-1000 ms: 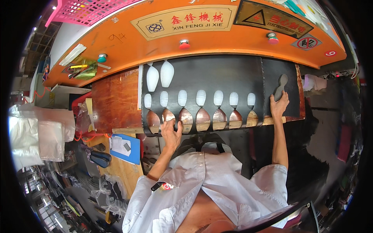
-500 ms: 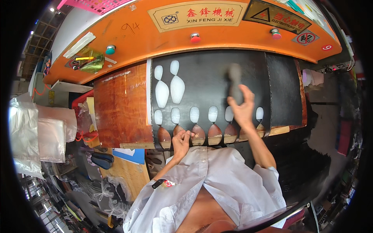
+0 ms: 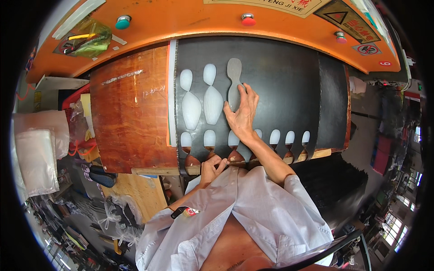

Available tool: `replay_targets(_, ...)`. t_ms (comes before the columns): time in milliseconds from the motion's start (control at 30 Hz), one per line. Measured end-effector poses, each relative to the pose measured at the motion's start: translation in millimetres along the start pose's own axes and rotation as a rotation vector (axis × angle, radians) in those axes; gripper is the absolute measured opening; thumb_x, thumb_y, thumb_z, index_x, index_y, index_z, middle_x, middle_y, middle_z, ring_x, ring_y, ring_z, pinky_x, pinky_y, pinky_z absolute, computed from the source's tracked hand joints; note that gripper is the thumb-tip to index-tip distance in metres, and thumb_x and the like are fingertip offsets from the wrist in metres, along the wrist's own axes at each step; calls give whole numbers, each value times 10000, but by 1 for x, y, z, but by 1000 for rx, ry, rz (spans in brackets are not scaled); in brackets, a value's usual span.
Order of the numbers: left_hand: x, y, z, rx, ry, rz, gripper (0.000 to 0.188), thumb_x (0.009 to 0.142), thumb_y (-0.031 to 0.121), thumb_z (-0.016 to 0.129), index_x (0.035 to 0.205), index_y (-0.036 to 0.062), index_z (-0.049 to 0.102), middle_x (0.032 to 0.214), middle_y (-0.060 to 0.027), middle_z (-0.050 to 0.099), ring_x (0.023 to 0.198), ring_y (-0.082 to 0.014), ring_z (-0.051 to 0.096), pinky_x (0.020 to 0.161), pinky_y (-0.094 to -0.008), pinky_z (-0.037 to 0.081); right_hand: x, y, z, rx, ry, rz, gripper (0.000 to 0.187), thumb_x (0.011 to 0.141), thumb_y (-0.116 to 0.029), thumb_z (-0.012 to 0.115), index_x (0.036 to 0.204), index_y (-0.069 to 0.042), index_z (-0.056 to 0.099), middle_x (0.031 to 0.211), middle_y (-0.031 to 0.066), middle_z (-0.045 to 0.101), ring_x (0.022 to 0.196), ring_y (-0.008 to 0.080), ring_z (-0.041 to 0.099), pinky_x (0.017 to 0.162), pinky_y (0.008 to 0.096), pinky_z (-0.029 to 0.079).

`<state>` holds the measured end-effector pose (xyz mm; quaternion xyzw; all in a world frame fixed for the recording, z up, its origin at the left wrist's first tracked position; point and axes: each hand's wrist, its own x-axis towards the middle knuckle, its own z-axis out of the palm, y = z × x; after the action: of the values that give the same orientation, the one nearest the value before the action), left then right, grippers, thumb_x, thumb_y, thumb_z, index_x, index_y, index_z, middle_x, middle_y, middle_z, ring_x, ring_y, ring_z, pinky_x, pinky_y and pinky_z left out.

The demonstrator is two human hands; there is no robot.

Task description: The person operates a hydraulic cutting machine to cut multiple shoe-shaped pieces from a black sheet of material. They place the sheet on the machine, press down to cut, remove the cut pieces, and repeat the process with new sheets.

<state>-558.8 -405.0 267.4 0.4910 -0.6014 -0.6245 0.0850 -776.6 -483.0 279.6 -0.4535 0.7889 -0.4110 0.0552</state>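
A black sheet (image 3: pixel 280 86) lies over a reddish wooden board (image 3: pixel 131 113) under an orange machine head. Sole-shaped holes are cut through it: two at the upper left (image 3: pixel 201 97) and a row along the near edge. My right hand (image 3: pixel 243 113) presses a grey sole-shaped cutting die (image 3: pixel 234 83) flat on the sheet, just right of those two holes, fingers spread on its lower half. My left hand (image 3: pixel 212 166) rests at the sheet's near edge, fingers curled on the cut border.
The orange machine head (image 3: pixel 203 22) carries a green button (image 3: pixel 122 21) and red button (image 3: pixel 247 19). Clear plastic bags (image 3: pixel 38 153) hang at the left. A plywood panel (image 3: pixel 140 192) stands below the board. Dark floor and shelving lie to the right.
My right hand has carried the die from the sheet's far right edge leftward and laid it beside the two upper holes. My left hand stayed at the near edge.
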Motion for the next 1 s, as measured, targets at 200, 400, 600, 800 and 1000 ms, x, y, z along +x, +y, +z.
replay_targets(200, 15, 8, -3, 60, 36, 114, 219, 1008, 212, 714, 923, 12, 746, 842, -122, 765, 708, -181, 698, 667, -351, 523, 18, -2, 10, -27, 6, -49, 675, 828, -103, 773, 1410, 92, 493, 1505, 277, 406, 1333, 449, 394, 1121, 540, 371)
replay_targets(400, 42, 15, -10, 150, 31, 252, 240, 1018, 234, 695, 910, 21, 723, 826, -104, 772, 644, -218, 702, 617, -350, 518, 44, 8, -12, 77, -50, 20, 672, 864, -183, 783, 1406, 97, 502, 1506, 292, 430, 1342, 458, 423, 1137, 529, 385)
replay_targets(600, 93, 31, -5, 276, 257, 491, 283, 982, 208, 726, 781, 20, 660, 772, -110, 753, 655, -259, 734, 596, -402, 536, 61, 58, -83, 197, 143, 116, 429, 891, -147, 755, 1256, 38, 626, 1302, 196, 619, 1208, 353, 570, 1013, 424, 507)
replay_targets(800, 134, 58, -5, 354, 445, 565, 317, 982, 213, 705, 749, 21, 609, 715, -169, 691, 648, -373, 684, 599, -471, 509, 106, 84, -148, 344, 310, 241, 264, 976, -154, 710, 1142, 45, 661, 971, 125, 664, 809, 186, 631, 758, 347, 543)
replay_targets(1000, 147, 71, -6, 334, 459, 526, 304, 991, 245, 689, 799, 18, 628, 729, -163, 705, 694, -383, 689, 662, -485, 515, 95, 33, -86, 111, 60, -140, 342, 908, -182, 768, 1168, 9, 656, 1174, 165, 649, 1009, 295, 659, 886, 386, 553)
